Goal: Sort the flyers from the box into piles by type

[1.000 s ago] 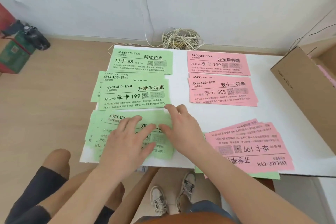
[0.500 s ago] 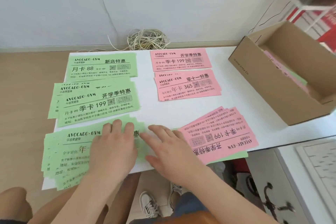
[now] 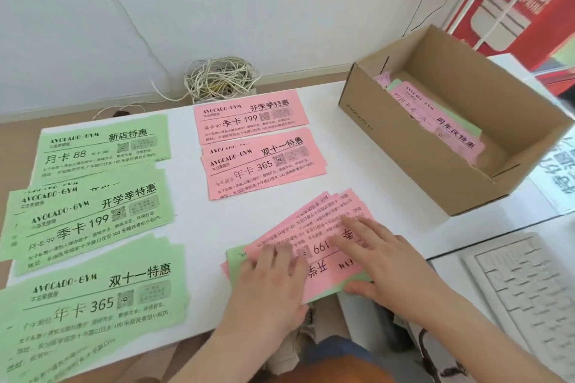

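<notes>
White worktop [image 3: 193, 205] bears three green piles [image 3: 102, 146] and two pink piles [image 3: 264, 165], seemingly sorted. Left hand [image 3: 273, 283] and right hand [image 3: 379, 261], grip spread flat, press a fanned pink stack [image 3: 314, 227]. More flyers [image 3: 441, 121] remain in the cardboard box [image 3: 404, 146], so the sorting looks unfinished.

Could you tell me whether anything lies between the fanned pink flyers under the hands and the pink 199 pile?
Yes: the pink 365 pile lies flat between the fanned flyers and the pink 199 pile.
</notes>
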`<state>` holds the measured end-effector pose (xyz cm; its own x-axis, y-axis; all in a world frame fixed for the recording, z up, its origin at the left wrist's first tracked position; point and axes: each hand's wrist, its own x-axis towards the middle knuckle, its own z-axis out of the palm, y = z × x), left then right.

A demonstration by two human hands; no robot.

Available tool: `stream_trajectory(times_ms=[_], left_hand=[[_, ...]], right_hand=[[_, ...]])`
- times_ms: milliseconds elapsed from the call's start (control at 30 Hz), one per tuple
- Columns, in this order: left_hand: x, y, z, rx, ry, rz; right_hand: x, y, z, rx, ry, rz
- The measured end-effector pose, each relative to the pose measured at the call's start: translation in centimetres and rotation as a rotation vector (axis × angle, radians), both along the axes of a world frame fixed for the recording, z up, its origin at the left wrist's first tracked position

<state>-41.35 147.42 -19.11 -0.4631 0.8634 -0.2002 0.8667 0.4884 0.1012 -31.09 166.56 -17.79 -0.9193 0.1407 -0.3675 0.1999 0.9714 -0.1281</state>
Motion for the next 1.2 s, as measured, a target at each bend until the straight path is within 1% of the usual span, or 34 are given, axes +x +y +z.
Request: stream_trajectory(times_ms=[133, 233, 333, 433, 533, 600, 633, 667, 733, 800, 867, 933, 1000, 1033, 1100, 1133, 1200], left_hand=[[-1.4, 0.6, 0.1, 0.023, -0.011, -0.025], [-2.6, 0.6, -0.3, 0.073, -0.056, -0.064], [-3.3, 0.4, -0.8, 0.061, -0.114, -0.091], [-3.3, 0.6, -0.6, 0.110, -0.157, -0.040], [-3.1, 0.4, 0.0, 0.185, -0.197, -0.002], [-3.3, 0.5, 1.0, 0.118, -0.316, 0.128], [-3.5, 0.8, 1.6, 0.062, -0.332, 0.174], [-3.6, 1.1, 2.1, 0.005, -0.282, 0.159], [-3.5, 1.8, 2.8, -0.096, -0.160, 0.063], [-2.9, 3.4, 3.6, -0.195, -0.087, 0.010], [-2.1, 4.7, 3.9, -0.277, -0.058, -0.014], [-1.7, 5.7, 3.9, -0.323, -0.032, -0.031], [-2.1, 6.1, 4.0, -0.310, 0.012, -0.026], [-2.5, 6.1, 4.1, -0.290, 0.008, 0.020], [-3.3, 5.7, 3.9, -0.232, -0.007, 0.141], [-3.6, 5.5, 3.8, -0.167, -0.030, 0.208], [-3.7, 4.9, 4.0, 0.057, -0.088, 0.357]], right_hand=[[-1.4, 2.4, -0.3, 0.012, 0.093, 0.061], [-1.9, 3.6, 0.1, -0.009, 0.071, 0.147], [-2.1, 4.0, 1.1, -0.072, -0.047, 0.143], [-2.1, 4.1, 1.4, -0.047, -0.071, 0.170], [-1.9, 4.0, 0.8, 0.042, -0.026, 0.218], [-1.9, 4.2, 0.1, 0.081, 0.026, 0.226], [-1.9, 4.3, -0.3, 0.081, 0.063, 0.233], [-1.8, 4.5, -0.5, 0.068, 0.114, 0.248], [-1.8, 4.8, -0.6, 0.026, 0.189, 0.270], [-1.8, 5.5, -0.5, -0.042, 0.222, 0.253], [-1.9, 6.1, -0.2, -0.164, 0.213, 0.134], [-1.8, 6.5, -0.3, -0.301, 0.245, -0.055], [-1.7, 6.3, -0.4, -0.409, 0.331, -0.279], [-1.7, 6.0, -0.4, -0.447, 0.415, -0.401], [-1.9, 5.2, -0.3, -0.469, 0.581, -0.618], [-1.8, 4.7, 0.0, -0.497, 0.603, -0.678], [-1.4, 3.7, 1.2, -0.670, 0.492, -0.680]])
